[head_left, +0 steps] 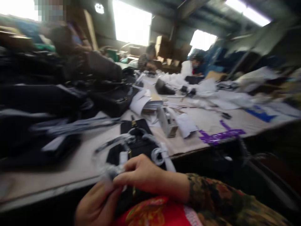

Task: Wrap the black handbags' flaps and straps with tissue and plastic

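Note:
A black bag (141, 147) lies at the near table edge, with gold-coloured metal fittings and straps wrapped in whitish material. Just in front of it, my left hand (96, 202) and my right hand (143, 175) meet. Both are closed, their fingertips pinching a strap wrapped in whitish material (113, 170); blur hides its finer detail. On the bag's right side is a coiled white strip (157, 156). A white tag (123, 157) shows beside the right fingers. The red cloth (155, 213) with gold print sits below my right wrist.
Black bags (105, 94) are piled along the left. Ahead stand a tape dispenser (167, 122) and a stack of papers (151, 106). Purple plastic strips (221, 135) lie near the table's edge at right. Several people work farther back, among white wrapping (207, 86) and cardboard boxes (163, 47).

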Demonstrator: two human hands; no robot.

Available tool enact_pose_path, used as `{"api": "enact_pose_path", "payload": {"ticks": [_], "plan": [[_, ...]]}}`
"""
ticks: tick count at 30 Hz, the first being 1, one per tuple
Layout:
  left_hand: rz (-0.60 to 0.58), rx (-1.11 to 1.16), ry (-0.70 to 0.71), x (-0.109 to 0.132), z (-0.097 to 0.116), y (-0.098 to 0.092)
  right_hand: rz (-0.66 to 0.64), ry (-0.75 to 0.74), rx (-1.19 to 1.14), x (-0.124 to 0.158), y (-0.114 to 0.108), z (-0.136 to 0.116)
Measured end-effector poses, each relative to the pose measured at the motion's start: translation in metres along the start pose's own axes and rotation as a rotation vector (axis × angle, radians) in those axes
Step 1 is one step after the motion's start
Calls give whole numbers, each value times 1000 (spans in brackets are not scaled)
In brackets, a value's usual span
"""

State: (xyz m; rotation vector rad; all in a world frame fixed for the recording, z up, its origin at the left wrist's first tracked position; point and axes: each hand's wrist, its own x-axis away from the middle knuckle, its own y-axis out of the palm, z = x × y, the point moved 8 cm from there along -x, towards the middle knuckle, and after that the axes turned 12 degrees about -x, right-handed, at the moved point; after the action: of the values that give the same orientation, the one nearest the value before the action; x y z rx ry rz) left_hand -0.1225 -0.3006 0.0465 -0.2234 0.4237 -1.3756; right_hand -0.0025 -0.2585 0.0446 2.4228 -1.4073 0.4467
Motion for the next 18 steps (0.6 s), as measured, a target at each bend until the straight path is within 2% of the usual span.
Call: {"api": "enact_pose_path", "payload": {"ticks": [2, 4, 8, 10, 12, 15, 18], "plan": [[-61, -23, 27, 12, -1, -9, 17, -109, -9, -6, 3, -1], [-106, 45, -76, 16, -13, -13, -16, -223, 76, -4, 9, -2], [-315, 615, -450, 30, -36, -3, -134, -524, 294, 14, 26, -15], [-349, 847, -580, 37, -38, -2, -198, -672, 361, 22, 34, -20], [-342, 921, -654, 41, -41, -2, -235, -773, 437, 26, 39, -21], [-304, 922, -743, 43, -46, 3, -259, -805, 660, 24, 46, -11], [-283, 828, -789, 45, -50, 10, -321, -699, 1018, 20, 56, 8]]}}
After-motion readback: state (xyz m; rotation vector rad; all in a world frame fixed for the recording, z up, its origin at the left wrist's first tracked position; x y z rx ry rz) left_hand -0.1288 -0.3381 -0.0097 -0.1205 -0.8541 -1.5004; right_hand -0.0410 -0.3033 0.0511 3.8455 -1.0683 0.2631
